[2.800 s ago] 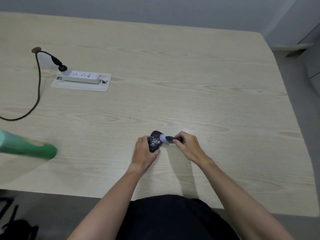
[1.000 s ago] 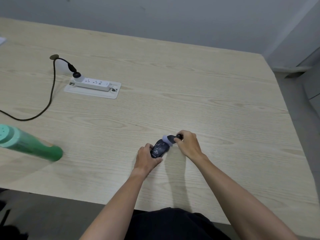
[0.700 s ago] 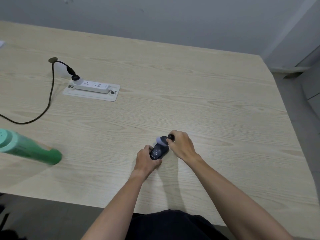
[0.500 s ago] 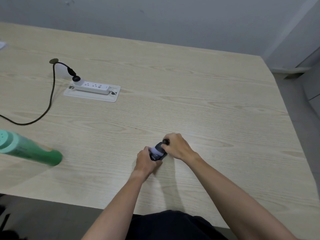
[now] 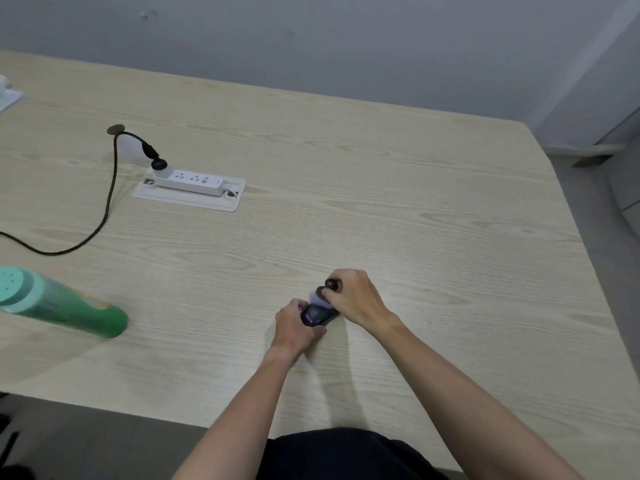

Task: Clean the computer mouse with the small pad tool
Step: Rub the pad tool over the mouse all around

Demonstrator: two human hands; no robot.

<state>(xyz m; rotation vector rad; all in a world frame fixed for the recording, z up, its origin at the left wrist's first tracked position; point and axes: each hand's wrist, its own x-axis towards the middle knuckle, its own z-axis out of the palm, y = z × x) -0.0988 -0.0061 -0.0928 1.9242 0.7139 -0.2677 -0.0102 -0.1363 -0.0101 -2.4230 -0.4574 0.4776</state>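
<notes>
A black computer mouse [image 5: 317,315] lies on the pale wooden table [image 5: 381,202], near its front edge. My left hand [image 5: 296,325] grips the mouse from the left and near side. My right hand [image 5: 356,297] is closed on the small pad tool [image 5: 325,291], whose black knob sticks up above my fingers. Its pale pad, blurred by motion, presses on the far end of the mouse. Both hands hide most of the mouse.
A green bottle [image 5: 59,303] lies on its side at the left. A white power strip [image 5: 190,180] sits on a plate at the back left, with a black cable [image 5: 104,209] curving off to the left. The table's right edge drops to a grey floor.
My right hand has slid the pad tool leftward from beside the mouse onto it, then slightly back toward its far end. My left hand keeps holding the mouse.
</notes>
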